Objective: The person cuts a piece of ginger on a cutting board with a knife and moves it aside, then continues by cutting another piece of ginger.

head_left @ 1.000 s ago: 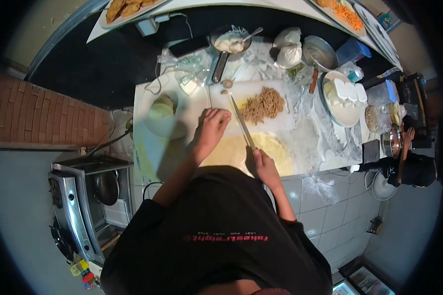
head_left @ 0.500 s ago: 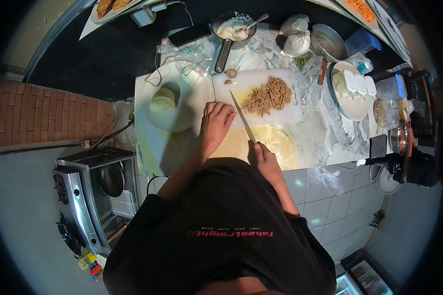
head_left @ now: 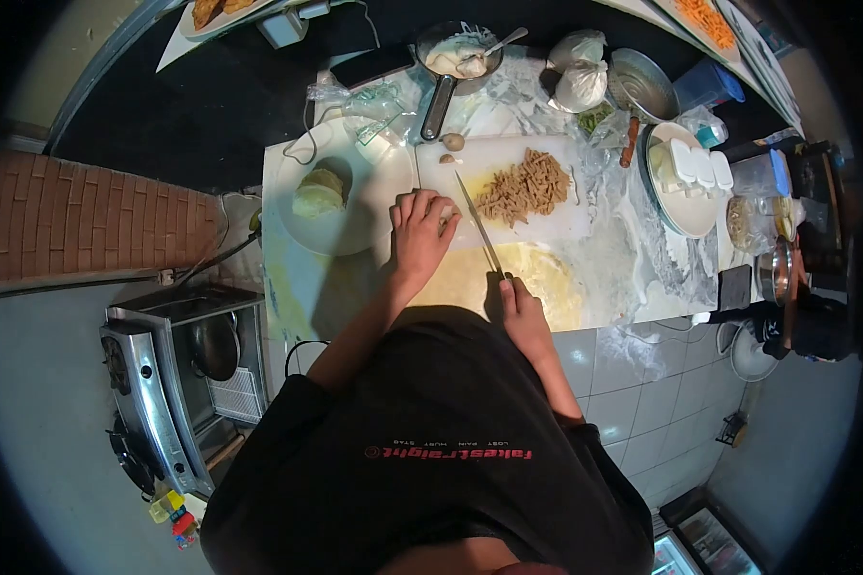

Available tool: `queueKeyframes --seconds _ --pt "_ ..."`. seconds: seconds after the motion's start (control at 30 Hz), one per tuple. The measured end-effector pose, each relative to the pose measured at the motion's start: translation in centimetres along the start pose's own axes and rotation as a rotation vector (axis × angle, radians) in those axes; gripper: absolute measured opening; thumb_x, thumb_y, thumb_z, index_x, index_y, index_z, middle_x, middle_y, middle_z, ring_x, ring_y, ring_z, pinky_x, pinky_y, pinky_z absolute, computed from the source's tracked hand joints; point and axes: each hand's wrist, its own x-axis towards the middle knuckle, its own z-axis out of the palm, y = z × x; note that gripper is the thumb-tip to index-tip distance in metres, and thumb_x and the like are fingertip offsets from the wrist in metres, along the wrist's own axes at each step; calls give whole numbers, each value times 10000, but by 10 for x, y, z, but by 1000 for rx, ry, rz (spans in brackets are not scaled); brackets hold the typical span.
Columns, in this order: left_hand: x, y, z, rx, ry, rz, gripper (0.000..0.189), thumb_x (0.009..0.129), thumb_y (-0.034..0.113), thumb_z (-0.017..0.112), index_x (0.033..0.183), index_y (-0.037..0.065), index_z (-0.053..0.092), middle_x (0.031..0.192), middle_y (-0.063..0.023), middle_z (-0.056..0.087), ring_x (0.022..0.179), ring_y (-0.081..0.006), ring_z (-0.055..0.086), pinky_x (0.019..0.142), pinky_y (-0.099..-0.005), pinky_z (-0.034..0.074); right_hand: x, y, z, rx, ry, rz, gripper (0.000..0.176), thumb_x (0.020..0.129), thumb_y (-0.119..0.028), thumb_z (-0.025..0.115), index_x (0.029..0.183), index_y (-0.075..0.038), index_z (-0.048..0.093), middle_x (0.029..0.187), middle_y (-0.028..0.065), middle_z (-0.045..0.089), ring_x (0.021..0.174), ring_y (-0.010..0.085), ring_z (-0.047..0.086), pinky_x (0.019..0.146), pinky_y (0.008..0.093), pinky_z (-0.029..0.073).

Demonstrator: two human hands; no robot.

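My left hand point(head_left: 420, 238) rests at the left edge of the white cutting board point(head_left: 556, 228), fingers curled over something pale and small that they mostly hide. My right hand point(head_left: 524, 311) is closed on the handle of a knife point(head_left: 478, 220), whose blade points away from me across the board. Right of the blade lies a pile of brown strips point(head_left: 527, 187). Two small round brownish pieces, a larger one point(head_left: 453, 142) and a smaller one point(head_left: 447, 159), sit near the board's far left part.
A big round plate point(head_left: 355, 230) with pale green cabbage point(head_left: 318, 195) is on the left. Behind stand a pan of white mixture point(head_left: 455, 59), plastic bags point(head_left: 581, 86) and a metal bowl point(head_left: 642, 84). Containers sit on a plate point(head_left: 686, 206). Another person point(head_left: 815, 326) is at far right.
The fingers of my left hand have curled more, and a pale bit now shows by them. The knife has shifted slightly to the right.
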Motion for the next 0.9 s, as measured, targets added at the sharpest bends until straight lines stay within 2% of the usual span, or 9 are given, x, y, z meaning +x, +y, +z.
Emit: queueKeyframes --seconds 0.2,0.3,0.37,0.57,0.9 --pt "-5 0 0 -22 63 31 210 828 199 747 1016 143 672 1065 -15 587 1062 -239 519 927 -408 363 -1 -6 8 -40 38 -43 418 1064 -318 418 1245 39 536 784 336 645 813 529 633 680 562 492" --pt "-12 -3 -2 25 97 61 240 839 218 741 1051 131 669 1093 -12 613 1086 -233 531 963 -409 354 3 -2 11 -86 29 -64 376 1066 -309 419 1181 29 536 743 341 625 777 538 620 642 584 478" --pt "-15 -3 -4 45 47 175 295 859 252 726 1120 122 677 1165 -7 637 1147 -220 538 1007 -409 350 6 1 11 -135 69 -137 345 1067 -295 424 1107 29 535 713 338 611 737 540 609 611 591 468" --pt "-25 -9 0 61 -30 207 371 898 276 684 1229 110 664 1261 -1 638 1249 -202 520 1051 -406 355 10 -2 3 -189 67 -192 310 1068 -265 429 1032 31 515 670 317 598 673 525 602 561 576 455" --pt "-25 -15 2 26 -8 207 359 896 268 691 1212 97 679 1275 17 643 1232 -203 530 1038 -410 363 10 -4 6 -180 20 -141 305 1073 -258 427 1006 29 505 651 316 580 658 523 590 542 564 424"
